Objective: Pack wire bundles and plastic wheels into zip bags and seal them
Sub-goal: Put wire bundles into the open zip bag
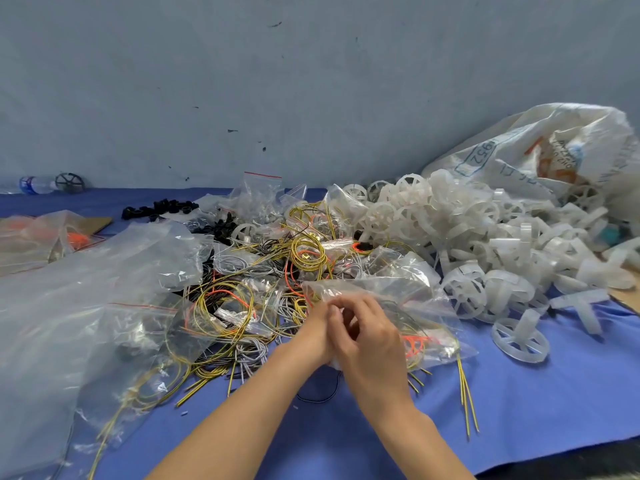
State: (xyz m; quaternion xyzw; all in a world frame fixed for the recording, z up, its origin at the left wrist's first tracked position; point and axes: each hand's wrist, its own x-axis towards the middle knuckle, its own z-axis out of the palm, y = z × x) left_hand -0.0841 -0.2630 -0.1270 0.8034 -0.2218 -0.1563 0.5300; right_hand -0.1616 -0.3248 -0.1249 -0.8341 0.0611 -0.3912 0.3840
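Zip bag (429, 313), clear and crumpled, sits in the middle of the blue cloth (540, 410), its left end raised into both hands. The right hand (372, 344) lies on top, fingers curled and thumb bent in, pinching the film at the bag's near-left edge. The left hand (313, 332) meets it from the left, fingers curled onto the same edge; its tips are mostly hidden behind the right hand. The rest of the bag spreads away to the right of the fingers and rests on the cloth. Orange wire (414, 342) shows inside it, and yellow wire ends (465, 400) stick out of its near-right side toward the person.

The wire pile (242, 306) touches the bag at the back and left. The wheel heap (467, 230) begins just beside its far-right corner, with one wheel (519, 337) lying apart, near the bag's right tip. Large clear bags (69, 306) crowd the left side. Bare cloth lies in front of the bag, between the forearms and out to the right, ending at the cloth's near edge at bottom right.
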